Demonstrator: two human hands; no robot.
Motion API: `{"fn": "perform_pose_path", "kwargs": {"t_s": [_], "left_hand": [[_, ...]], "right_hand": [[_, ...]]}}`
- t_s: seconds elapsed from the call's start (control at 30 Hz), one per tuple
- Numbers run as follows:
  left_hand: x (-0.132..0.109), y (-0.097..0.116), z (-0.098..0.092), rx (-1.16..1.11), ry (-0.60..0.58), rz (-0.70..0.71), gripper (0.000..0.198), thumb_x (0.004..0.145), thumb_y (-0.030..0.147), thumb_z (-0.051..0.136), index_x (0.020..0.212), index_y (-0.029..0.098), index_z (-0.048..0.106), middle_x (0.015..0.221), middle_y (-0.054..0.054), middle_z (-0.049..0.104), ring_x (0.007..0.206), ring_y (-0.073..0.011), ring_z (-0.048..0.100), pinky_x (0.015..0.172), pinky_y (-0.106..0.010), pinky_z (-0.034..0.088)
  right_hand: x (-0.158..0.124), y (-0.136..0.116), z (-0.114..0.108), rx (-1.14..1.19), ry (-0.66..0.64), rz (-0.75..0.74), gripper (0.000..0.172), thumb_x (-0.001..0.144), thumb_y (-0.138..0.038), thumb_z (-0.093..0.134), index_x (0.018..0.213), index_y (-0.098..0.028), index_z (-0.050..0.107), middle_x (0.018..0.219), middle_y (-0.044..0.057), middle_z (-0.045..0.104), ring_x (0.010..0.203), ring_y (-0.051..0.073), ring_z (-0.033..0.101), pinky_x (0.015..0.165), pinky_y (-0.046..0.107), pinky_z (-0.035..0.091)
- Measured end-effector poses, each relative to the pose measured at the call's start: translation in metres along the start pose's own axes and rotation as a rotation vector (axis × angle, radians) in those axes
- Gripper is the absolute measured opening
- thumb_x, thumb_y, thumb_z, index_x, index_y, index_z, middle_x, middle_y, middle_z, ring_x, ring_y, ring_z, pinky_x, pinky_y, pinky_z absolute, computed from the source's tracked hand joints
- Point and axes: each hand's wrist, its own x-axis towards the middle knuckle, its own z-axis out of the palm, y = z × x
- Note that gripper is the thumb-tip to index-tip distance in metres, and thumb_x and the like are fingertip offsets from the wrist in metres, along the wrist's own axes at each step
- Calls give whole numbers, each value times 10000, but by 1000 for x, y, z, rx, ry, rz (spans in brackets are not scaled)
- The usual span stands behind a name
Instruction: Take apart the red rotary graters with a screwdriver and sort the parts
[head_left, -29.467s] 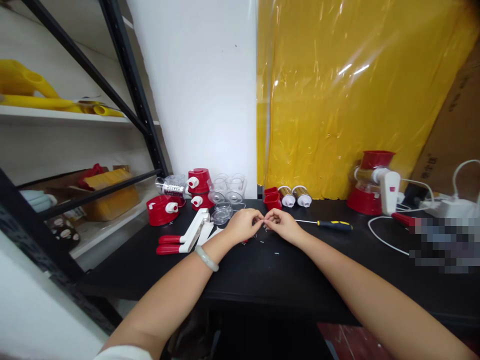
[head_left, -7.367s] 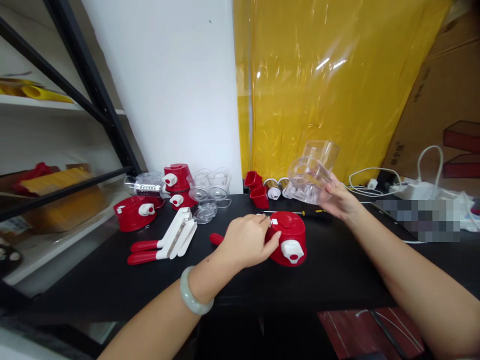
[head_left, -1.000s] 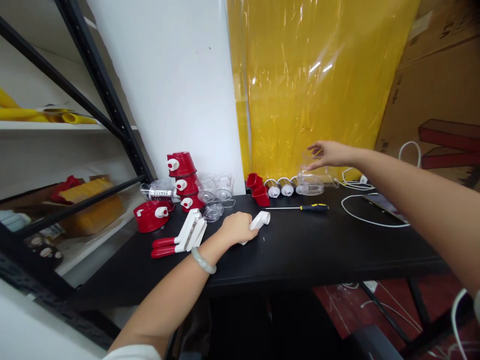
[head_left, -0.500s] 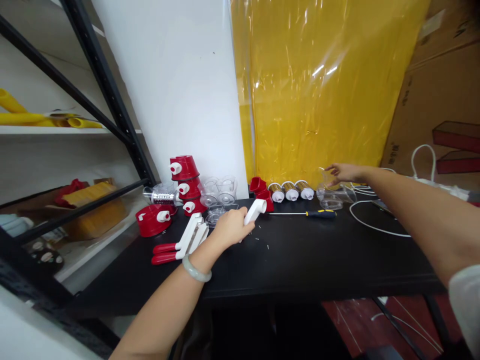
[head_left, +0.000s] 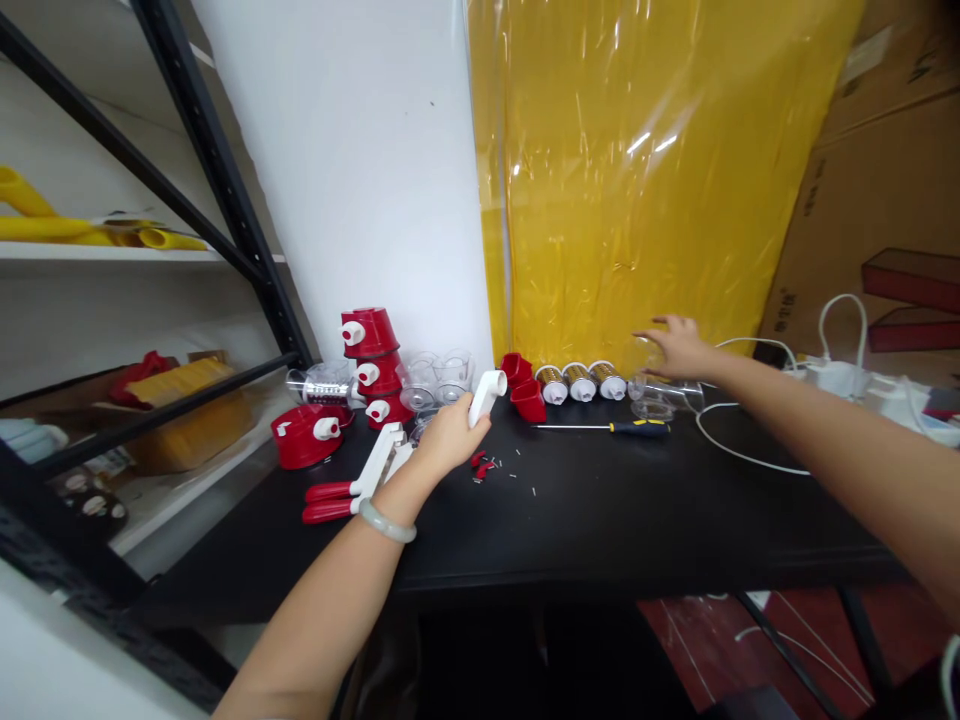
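Observation:
My left hand (head_left: 448, 437) is closed around a white crank handle (head_left: 488, 392), its round socket end pointing up and away; the part inside the fist is hidden. Left of that hand, white handles with red grips (head_left: 330, 503) lie side by side. Over at the right, my right hand (head_left: 679, 347) hovers with fingers spread, just above clear plastic parts (head_left: 654, 405). Small red pieces (head_left: 481, 464) and tiny metal pins lie in front of the left hand. Red cup-like pieces (head_left: 529, 402) rest farther back.
Stacked red bases (head_left: 377, 368) and a lone red base (head_left: 306, 440) stand at the left, near clear cups (head_left: 452, 372). Along the back lie perforated metal drums (head_left: 579, 383) and a screwdriver (head_left: 637, 427). White cables (head_left: 750, 460) run at the right; a black shelf post (head_left: 217, 170) rises left.
My right hand has lifted a little and spread its fingers over the clear parts. The left hand has drawn slightly left with the crank handle, uncovering the small red pieces.

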Motion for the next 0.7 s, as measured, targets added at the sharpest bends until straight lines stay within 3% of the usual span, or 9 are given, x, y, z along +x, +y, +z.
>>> {"fn": "perform_pose_path", "kwargs": {"t_s": [0.07, 0.13, 0.23, 0.43, 0.57, 0.7], "left_hand": [[2, -4, 0, -37, 27, 8, 333, 887, 450, 449, 1043, 189, 583, 874, -103, 703, 814, -273, 672, 658, -307, 429], [4, -7, 1, -78, 51, 15, 337, 890, 468, 449, 1022, 190, 587, 830, -88, 697, 765, -252, 665, 631, -292, 417], [6, -11, 1, -160, 67, 35, 327, 891, 479, 457, 976, 193, 590, 718, -47, 671, 679, -217, 644, 604, -272, 405], [8, -14, -2, -308, 69, 115, 282, 877, 457, 489, 937, 194, 569, 735, -41, 694, 653, -195, 646, 621, -275, 449], [8, -15, -1, -460, 86, 117, 267, 868, 458, 505, 924, 201, 550, 823, -55, 731, 647, -194, 674, 637, -290, 488], [10, -16, 2, -597, 107, 70, 250, 857, 455, 514, 883, 207, 503, 870, -53, 739, 592, -184, 678, 610, -300, 508]], "right_hand": [[-12, -27, 1, 6, -134, -101, 425, 781, -348, 707, 1160, -154, 689, 1170, 172, 653, 1096, 271, 601, 922, 334, 423], [-28, -51, 6, -47, -587, -184, 395, 884, -347, 569, 1217, -145, 637, 1139, 162, 671, 1022, 253, 645, 883, 337, 461], [-52, -73, 17, -112, -741, -188, 347, 762, -276, 689, 1070, -117, 695, 1018, 183, 701, 933, 310, 681, 798, 370, 500], [-58, -80, 27, -149, -752, -166, 233, 744, -91, 600, 958, -115, 689, 1014, 205, 686, 943, 321, 682, 747, 365, 501], [-38, -82, 9, -40, -692, -202, 230, 755, -163, 628, 985, -166, 639, 1037, 140, 678, 890, 247, 676, 761, 308, 489], [-21, -83, -9, 131, -534, -203, 199, 818, -197, 571, 1017, -212, 561, 1016, 77, 688, 894, 197, 659, 764, 263, 472]]}}
